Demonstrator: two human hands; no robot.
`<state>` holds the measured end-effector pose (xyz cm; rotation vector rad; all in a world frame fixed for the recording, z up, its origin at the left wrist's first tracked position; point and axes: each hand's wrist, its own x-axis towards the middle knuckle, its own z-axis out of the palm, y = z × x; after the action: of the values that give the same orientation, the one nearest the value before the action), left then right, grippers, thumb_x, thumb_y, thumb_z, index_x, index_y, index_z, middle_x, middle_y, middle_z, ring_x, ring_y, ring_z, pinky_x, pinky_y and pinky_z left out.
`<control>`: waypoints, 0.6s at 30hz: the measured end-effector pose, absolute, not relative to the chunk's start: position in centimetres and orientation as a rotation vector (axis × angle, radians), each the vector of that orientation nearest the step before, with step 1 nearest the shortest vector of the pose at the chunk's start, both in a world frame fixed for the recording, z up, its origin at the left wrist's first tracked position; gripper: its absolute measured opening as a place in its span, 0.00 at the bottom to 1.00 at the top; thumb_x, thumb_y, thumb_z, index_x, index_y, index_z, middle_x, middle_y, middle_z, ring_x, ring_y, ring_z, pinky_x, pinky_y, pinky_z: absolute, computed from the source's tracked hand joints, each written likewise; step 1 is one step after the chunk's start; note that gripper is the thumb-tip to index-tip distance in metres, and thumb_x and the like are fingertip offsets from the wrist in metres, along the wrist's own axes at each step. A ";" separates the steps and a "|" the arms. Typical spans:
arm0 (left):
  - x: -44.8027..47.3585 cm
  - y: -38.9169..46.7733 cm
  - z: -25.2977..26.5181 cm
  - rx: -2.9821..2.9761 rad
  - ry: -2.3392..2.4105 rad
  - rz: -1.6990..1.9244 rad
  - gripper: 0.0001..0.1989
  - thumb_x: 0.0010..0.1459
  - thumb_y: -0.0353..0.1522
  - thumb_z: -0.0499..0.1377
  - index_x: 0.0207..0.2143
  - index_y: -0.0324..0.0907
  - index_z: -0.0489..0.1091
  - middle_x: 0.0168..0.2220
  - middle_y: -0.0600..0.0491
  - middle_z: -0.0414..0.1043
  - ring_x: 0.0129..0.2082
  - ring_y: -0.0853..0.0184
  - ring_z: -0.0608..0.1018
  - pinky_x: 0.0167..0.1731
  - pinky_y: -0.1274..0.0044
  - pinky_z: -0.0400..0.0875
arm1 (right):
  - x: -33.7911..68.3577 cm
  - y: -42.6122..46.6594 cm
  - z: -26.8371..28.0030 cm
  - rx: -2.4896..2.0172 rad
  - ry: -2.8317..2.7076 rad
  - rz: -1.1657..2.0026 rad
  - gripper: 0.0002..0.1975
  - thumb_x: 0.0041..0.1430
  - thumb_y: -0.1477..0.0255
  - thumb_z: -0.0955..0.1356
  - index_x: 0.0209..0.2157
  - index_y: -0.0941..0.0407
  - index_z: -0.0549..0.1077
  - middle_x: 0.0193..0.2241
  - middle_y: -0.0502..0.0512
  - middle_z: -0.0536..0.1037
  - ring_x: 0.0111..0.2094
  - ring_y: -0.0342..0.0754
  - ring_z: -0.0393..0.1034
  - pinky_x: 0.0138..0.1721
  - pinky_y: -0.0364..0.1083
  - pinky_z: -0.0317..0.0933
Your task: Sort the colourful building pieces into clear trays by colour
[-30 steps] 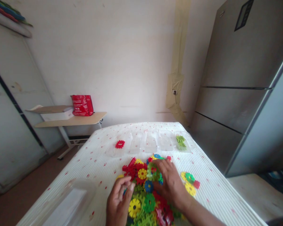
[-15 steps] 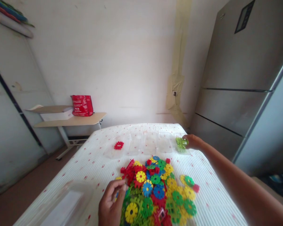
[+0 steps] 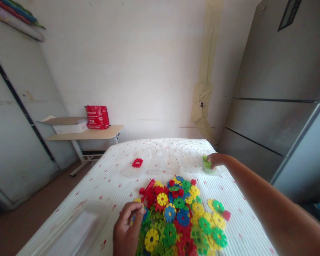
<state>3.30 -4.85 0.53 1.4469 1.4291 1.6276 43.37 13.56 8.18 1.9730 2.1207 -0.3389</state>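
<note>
right hand (image 3: 216, 160) from pile (image 3: 179, 203) to green pieces (image 3: 206, 164), grip closure unclear, print (image 3: 92, 118) on red bag (image 3: 102, 118) illegible

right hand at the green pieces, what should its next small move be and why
Probably open and lift away: the right hand has its fingers down at the green pieces in the clear container, while more green ones lie in the mixed pile nearer the person. Whether it grips a piece is hidden.
</note>
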 end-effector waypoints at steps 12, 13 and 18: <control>3.5 -4.9 0.8 1.462 1.430 1.598 0.12 0.48 0.41 0.60 0.28 0.40 0.71 0.26 0.51 0.75 0.29 0.63 0.78 0.30 0.77 0.73 | 42.4 13.6 8.2 1.898 2.048 -0.312 0.16 0.58 0.69 0.67 0.47 0.58 0.68 0.47 0.57 0.71 0.46 0.51 0.67 0.46 0.54 0.63; 3.5 -4.9 0.9 1.464 1.427 1.596 0.13 0.48 0.41 0.60 0.27 0.40 0.71 0.26 0.52 0.75 0.28 0.64 0.78 0.29 0.78 0.73 | 42.4 13.5 8.4 1.899 2.039 -0.310 0.15 0.60 0.68 0.66 0.47 0.58 0.68 0.47 0.56 0.71 0.46 0.51 0.67 0.45 0.55 0.63; 3.5 -4.8 0.8 1.460 1.436 1.590 0.13 0.48 0.42 0.60 0.27 0.41 0.71 0.26 0.52 0.75 0.28 0.64 0.78 0.29 0.78 0.72 | 42.2 13.4 9.2 1.992 1.989 -0.294 0.16 0.61 0.67 0.65 0.49 0.58 0.67 0.48 0.57 0.69 0.45 0.50 0.68 0.44 0.54 0.65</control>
<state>3.47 -4.78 0.75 1.4600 1.4364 1.5899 42.19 13.40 9.24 1.9922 1.9892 -0.2941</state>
